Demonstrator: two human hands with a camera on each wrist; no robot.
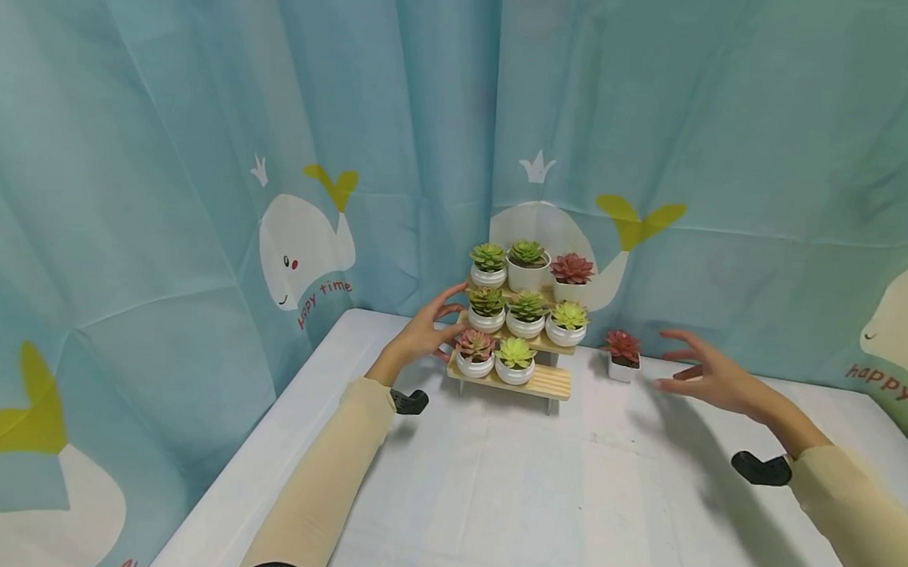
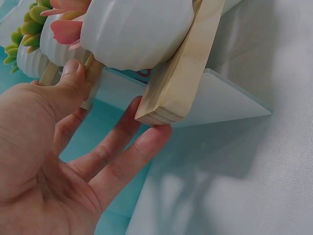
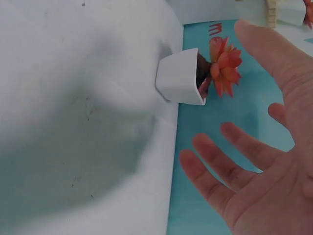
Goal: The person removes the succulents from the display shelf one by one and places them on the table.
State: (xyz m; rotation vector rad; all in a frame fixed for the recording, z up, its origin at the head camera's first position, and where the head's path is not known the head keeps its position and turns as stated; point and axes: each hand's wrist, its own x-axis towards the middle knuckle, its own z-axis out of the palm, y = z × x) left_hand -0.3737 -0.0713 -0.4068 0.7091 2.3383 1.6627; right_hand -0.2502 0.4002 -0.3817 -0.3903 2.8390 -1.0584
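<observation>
Nearest are the cream sleeves [image 1: 335, 471], reaching over the white bench [image 1: 484, 493]. Beyond them, the bottom tier of the wooden stand [image 1: 554, 381] bears a pink plant [image 1: 475, 355] and a lime plant [image 1: 515, 359], with bare wood at its right end. The right hand [image 1: 721, 383] hangs over the bench, fingers and thumb spread wide and holding nothing, its shadow [image 1: 689, 433] falling on the white surface. Ahead of its fingertips and apart from them, the square pot [image 1: 624, 373] stands upright near the bench's back edge, right of the stand, with red leaves [image 1: 623, 346] on top. That spread looks ample for the pot; a sound grip would call for thumb and fingers on opposite walls, below the rim and squared to the flat faces, so the leaves aren't crushed and the pot doesn't tip or skid back. The left hand [image 1: 422, 331] is at the stand's left end, fingers spread, fingertips touching the bottom tier's end and thumb at the middle tier; how hard they press, I cannot tell. That touch should be light and even, since a shove could unsettle the plants. Farther back, the middle tier holds three plants [image 1: 526, 311] and the top tier three more, before the whale-print curtain [image 1: 445, 108].
</observation>
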